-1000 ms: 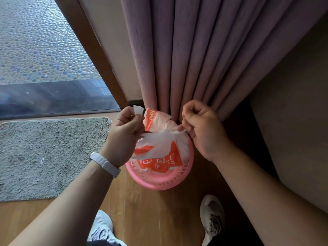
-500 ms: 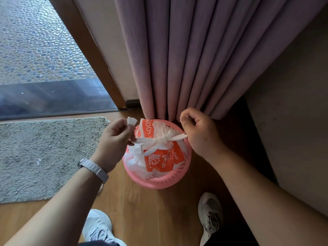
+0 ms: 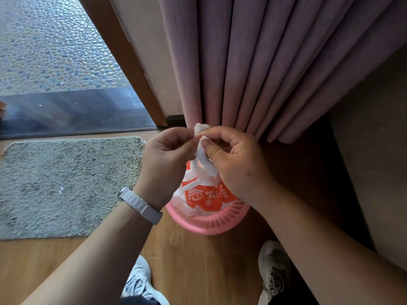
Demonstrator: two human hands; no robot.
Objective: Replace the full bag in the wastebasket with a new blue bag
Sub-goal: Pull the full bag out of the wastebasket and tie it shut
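Note:
A pink perforated wastebasket stands on the wooden floor against the curtain. Inside it sits a full white bag with orange print. Its two white handle strips rise above the basket. My left hand pinches one strip end between thumb and fingers. My right hand grips the other strip, fingers curled over it. The two hands meet above the basket and hide the basket's far rim. No blue bag is in view.
Pink curtain folds hang just behind the basket. A grey shaggy mat lies to the left. A wooden door frame and glass lead to a pebbled floor outside. My two shoes stand near the basket. A brown wall is at the right.
My hands, apart and pulling the bag's handle strips sideways before, have come together above the basket and lifted the strip ends up.

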